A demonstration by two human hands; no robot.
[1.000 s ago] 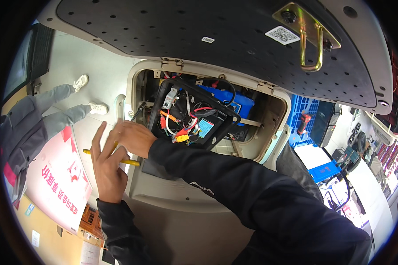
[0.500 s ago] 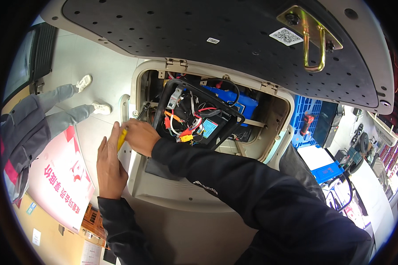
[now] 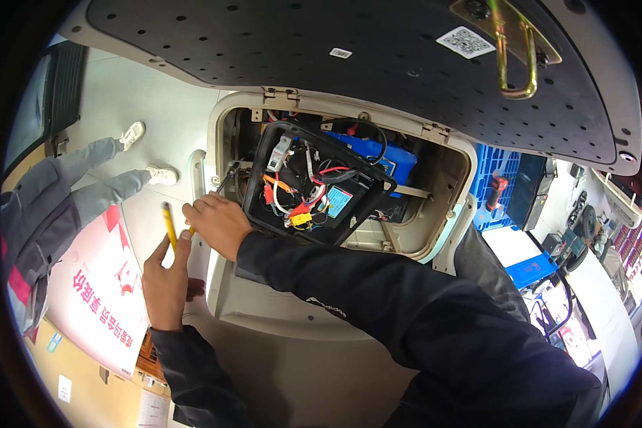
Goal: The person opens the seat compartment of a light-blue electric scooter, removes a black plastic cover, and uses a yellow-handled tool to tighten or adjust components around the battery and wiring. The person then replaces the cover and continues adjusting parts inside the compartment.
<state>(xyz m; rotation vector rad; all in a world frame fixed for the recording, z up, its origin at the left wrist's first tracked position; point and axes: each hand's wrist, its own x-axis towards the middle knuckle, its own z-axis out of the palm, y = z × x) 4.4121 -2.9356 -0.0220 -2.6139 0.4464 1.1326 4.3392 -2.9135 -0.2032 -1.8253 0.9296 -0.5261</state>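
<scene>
At the left of the open compartment, my left hand (image 3: 165, 291) is closed on a slim yellow-handled tool (image 3: 169, 227). Its dark-tipped end points up past my thumb and fingers; its working end is hidden. Close beside it, my right hand (image 3: 220, 225) has its fingers curled together, and a bit of yellow shows by its fingertips. What the right fingers grip is hidden. Just right of that hand, a tilted black tray (image 3: 367, 214) holds a tangle of red, white, black and orange wires (image 3: 314, 196), a yellow connector (image 3: 301, 220) and a black box with a blue label (image 3: 339, 202).
A blue battery-like pack (image 3: 399, 164) lies behind the tray, inside the beige compartment frame (image 3: 464, 153). The raised dark lid (image 3: 299, 64) with a metal latch loop (image 3: 528, 78) hangs above. Blue crate (image 3: 488, 178) and red-black power tool (image 3: 498, 191) are at right. Another person (image 3: 50, 200) stands left.
My left hand has moved slightly left and down, turning the yellow tool so that more of it shows. The right hand has shifted slightly down. The view has shifted a little.
</scene>
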